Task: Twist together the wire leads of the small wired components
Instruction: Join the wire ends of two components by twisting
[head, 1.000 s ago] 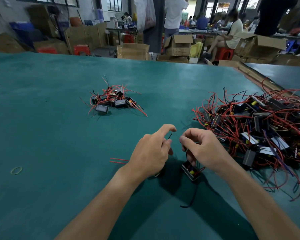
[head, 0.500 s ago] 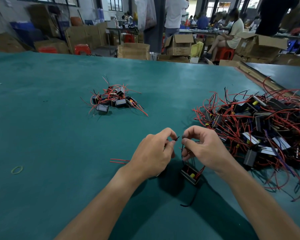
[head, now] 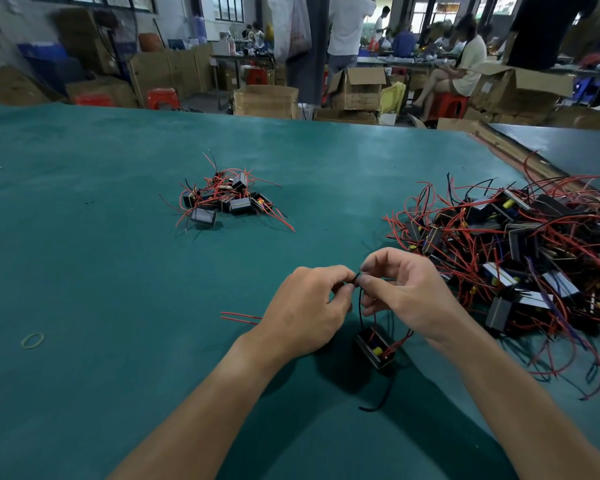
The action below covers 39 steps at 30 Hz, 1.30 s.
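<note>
The green surface point(head: 118, 271) carries a big tangled heap of wired components point(head: 520, 258) on the right. A much smaller pile of wired components point(head: 222, 202) sits well apart from it, further out and to the left. From the layout, the heap looks like the supply and the pile the finished lot, though any twists there are too small to see.

Nearer the person, the left hand point(head: 305, 306) and right hand point(head: 409, 292) meet tip to tip. Both have their fingers point(head: 342, 271) curled, with each thumb and forefinger pinching the upper end of a thin black lead point(head: 361, 306), the two pinches touching. I cannot tell whether one strand or two sits in the pinch.

The lead drops to a small black component point(head: 374, 346) with a yellow part inside, below the right hand. Whether it rests on the surface or hangs just clear is unclear. Two loose red wires point(head: 239, 317) poke out from behind the left hand, and a rubber band point(head: 32, 340) lies far to the left.

The step in hand looks like the twist itself. To do it well, one pinch should hold the strands side by side just under their ends. The other should roll them in one direction only, firmly and evenly, so they wrap rather than fray or kink. Some slack in the lead would stop the light component tugging.
</note>
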Tool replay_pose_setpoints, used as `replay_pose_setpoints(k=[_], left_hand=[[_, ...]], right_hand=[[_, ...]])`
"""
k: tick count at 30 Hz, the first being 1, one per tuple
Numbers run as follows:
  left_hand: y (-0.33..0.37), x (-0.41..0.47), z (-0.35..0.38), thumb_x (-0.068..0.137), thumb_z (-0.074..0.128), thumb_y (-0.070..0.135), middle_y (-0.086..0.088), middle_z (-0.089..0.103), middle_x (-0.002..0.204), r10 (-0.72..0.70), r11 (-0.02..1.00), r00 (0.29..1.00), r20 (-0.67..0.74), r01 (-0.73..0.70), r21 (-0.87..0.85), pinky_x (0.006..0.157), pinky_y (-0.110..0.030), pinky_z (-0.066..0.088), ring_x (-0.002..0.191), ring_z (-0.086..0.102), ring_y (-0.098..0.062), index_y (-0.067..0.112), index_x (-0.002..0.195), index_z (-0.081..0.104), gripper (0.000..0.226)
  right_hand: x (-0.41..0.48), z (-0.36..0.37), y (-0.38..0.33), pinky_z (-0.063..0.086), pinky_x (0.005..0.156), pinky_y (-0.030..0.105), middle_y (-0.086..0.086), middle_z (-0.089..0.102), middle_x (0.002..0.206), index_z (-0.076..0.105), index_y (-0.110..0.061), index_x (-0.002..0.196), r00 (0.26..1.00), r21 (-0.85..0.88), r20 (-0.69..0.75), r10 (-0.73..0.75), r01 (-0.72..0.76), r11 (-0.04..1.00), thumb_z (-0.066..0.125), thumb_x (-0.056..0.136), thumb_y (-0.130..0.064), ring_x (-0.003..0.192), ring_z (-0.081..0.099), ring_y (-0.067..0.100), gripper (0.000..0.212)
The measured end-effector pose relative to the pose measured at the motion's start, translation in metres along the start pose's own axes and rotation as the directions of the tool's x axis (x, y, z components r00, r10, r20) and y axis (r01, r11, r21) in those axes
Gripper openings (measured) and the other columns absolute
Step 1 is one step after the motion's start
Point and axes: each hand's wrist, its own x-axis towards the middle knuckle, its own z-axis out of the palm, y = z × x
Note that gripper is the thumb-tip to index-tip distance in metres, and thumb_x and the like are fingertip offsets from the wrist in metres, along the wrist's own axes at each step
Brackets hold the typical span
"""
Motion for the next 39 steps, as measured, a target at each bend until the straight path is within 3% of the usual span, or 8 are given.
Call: replay_pose_setpoints(k=[4, 8, 12, 19, 22, 29, 32, 39], left_hand=[[0.001, 0.000, -0.001, 0.094, 0.050, 0.023, 0.006, 0.065, 0.068, 0.009, 1.000, 1.000, 0.003, -0.009, 0.002, 0.053, -0.028, 0.038, 0.051, 0.048, -0.007, 0.023, 0.088, 0.067, 0.018], [0.005, -0.003, 0.001, 0.083, 0.054, 0.033, 0.006, 0.060, 0.063, 0.029, 0.999, 0.999, -0.016, -0.029, -0.013, 0.047, -0.030, 0.040, 0.046, 0.047, -0.019, 0.025, 0.087, 0.067, 0.016], [0.004, -0.003, 0.000, 0.081, 0.060, 0.037, 0.011, 0.059, 0.064, 0.026, 1.000, 0.999, -0.023, -0.026, -0.013, 0.047, -0.027, 0.038, 0.046, 0.048, -0.016, 0.026, 0.086, 0.067, 0.014], [0.004, -0.001, 0.003, 0.086, 0.061, 0.022, 0.005, 0.055, 0.057, -0.033, 0.991, 0.999, -0.002, 0.033, -0.129, 0.047, -0.026, 0.036, 0.047, 0.041, -0.010, 0.019, 0.077, 0.067, 0.011], [0.004, 0.000, 0.002, 0.083, 0.062, 0.024, 0.006, 0.052, 0.052, -0.075, 0.979, 0.997, 0.013, 0.076, -0.191, 0.047, -0.024, 0.035, 0.047, 0.039, -0.007, 0.020, 0.073, 0.067, 0.012], [0.003, 0.000, 0.001, 0.079, 0.060, 0.026, 0.006, 0.046, 0.050, -0.104, 0.975, 0.995, 0.010, 0.104, -0.195, 0.047, -0.024, 0.031, 0.047, 0.034, -0.008, 0.017, 0.071, 0.065, 0.014], [0.002, 0.001, 0.001, 0.077, 0.059, 0.028, 0.007, 0.047, 0.049, -0.121, 0.971, 0.993, 0.004, 0.119, -0.207, 0.046, -0.022, 0.032, 0.045, 0.035, -0.007, 0.020, 0.070, 0.067, 0.013], [0.001, 0.000, 0.002, 0.077, 0.060, 0.028, 0.009, 0.049, 0.049, -0.106, 0.982, 0.994, -0.014, 0.102, -0.158, 0.046, -0.017, 0.031, 0.044, 0.038, -0.005, 0.020, 0.071, 0.068, 0.013]], right_hand=[[0.000, -0.001, 0.001, 0.056, 0.051, 0.027, 0.010, 0.057, 0.072, 0.061, 0.000, 0.105, 1.000, -0.007, 0.019, 0.002, -0.002, 1.000, 0.059, 0.090, 0.010, 0.053, 0.058, 0.016, 0.018], [-0.001, -0.001, 0.001, 0.054, 0.050, 0.024, 0.015, 0.061, 0.070, 0.065, 0.006, 0.092, 0.999, -0.021, 0.027, -0.033, 0.033, 0.999, 0.061, 0.088, 0.010, 0.052, 0.057, 0.016, 0.007], [0.000, -0.002, 0.003, 0.054, 0.050, 0.024, 0.011, 0.062, 0.064, 0.065, 0.004, 0.084, 0.999, -0.004, 0.018, -0.034, 0.034, 0.999, 0.061, 0.087, 0.011, 0.053, 0.056, 0.017, 0.009], [0.000, -0.002, 0.003, 0.052, 0.048, 0.025, 0.007, 0.062, 0.059, 0.065, 0.000, 0.079, 0.998, -0.058, 0.007, -0.064, 0.064, 0.996, 0.062, 0.087, 0.010, 0.049, 0.054, 0.015, 0.013], [-0.001, -0.003, 0.003, 0.052, 0.049, 0.027, 0.002, 0.061, 0.066, 0.064, -0.009, 0.090, 0.994, -0.078, 0.013, -0.112, 0.113, 0.990, 0.064, 0.085, 0.010, 0.052, 0.055, 0.013, 0.020], [0.000, -0.006, 0.006, 0.049, 0.055, 0.035, -0.004, 0.063, 0.065, 0.071, -0.016, 0.087, 0.972, -0.257, 0.040, -0.231, 0.233, 0.938, 0.070, 0.084, 0.003, 0.053, 0.055, 0.015, 0.020], [0.000, -0.008, 0.006, 0.050, 0.059, 0.040, 0.003, 0.067, 0.065, 0.073, -0.017, 0.084, 0.970, -0.348, 0.052, -0.236, 0.239, 0.906, 0.072, 0.084, -0.007, 0.055, 0.055, 0.025, 0.011], [-0.001, -0.013, 0.006, 0.036, 0.048, 0.029, 0.002, 0.055, 0.050, 0.072, -0.017, 0.070, 0.977, -0.440, 0.111, -0.184, 0.215, 0.872, 0.072, 0.087, -0.018, 0.049, 0.042, 0.008, 0.017]])
